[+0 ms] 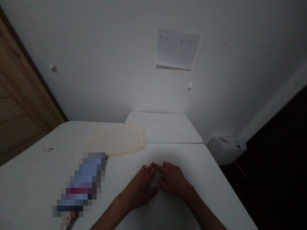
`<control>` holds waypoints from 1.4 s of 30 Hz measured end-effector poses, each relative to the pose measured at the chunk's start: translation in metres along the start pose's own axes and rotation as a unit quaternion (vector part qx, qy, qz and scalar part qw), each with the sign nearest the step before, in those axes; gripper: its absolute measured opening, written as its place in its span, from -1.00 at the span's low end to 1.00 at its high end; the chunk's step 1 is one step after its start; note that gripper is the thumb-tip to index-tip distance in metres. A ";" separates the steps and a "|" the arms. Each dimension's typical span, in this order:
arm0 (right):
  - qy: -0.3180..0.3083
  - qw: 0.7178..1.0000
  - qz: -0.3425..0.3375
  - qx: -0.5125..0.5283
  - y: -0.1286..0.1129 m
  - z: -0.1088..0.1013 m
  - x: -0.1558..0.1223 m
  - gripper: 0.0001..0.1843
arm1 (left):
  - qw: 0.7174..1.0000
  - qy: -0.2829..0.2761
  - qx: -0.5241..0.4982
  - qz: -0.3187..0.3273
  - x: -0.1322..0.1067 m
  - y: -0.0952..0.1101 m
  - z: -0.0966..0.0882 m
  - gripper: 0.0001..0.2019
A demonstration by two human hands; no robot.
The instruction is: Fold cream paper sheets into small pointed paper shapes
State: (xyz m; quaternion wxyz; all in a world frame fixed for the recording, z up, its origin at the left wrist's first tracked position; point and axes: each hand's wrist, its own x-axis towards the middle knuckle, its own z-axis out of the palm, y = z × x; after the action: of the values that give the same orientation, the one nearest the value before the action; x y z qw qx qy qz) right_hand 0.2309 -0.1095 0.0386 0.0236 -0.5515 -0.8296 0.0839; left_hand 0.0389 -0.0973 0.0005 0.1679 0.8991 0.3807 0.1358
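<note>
White table below one printed sheet on a wall carries one stack of cream sheets and one blurred object, both left of two hands, left hand and right hand, index fingertips meeting, each grip empty, thumb and forefinger apart.

The bench is of white colour, the stacked sheets are cream, the wall chart has grey grid.

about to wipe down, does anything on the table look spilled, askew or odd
Yes: small reddish marks dot the white table at left, standing out on its pale surface; I cannot tell what they are. The cream sheets are stacked unevenly.
</note>
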 end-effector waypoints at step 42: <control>0.093 0.994 0.036 -0.044 0.018 0.026 -0.047 -0.74 | 0.999 -0.010 0.020 -0.034 -0.004 0.010 -0.008 -0.48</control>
State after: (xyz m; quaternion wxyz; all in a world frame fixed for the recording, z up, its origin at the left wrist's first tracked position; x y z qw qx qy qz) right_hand 0.2618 -0.1488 0.0129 0.0737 -0.5873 -0.8060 -0.0035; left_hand 0.0398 -0.1054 0.0118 0.1582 0.8903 0.4118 0.1129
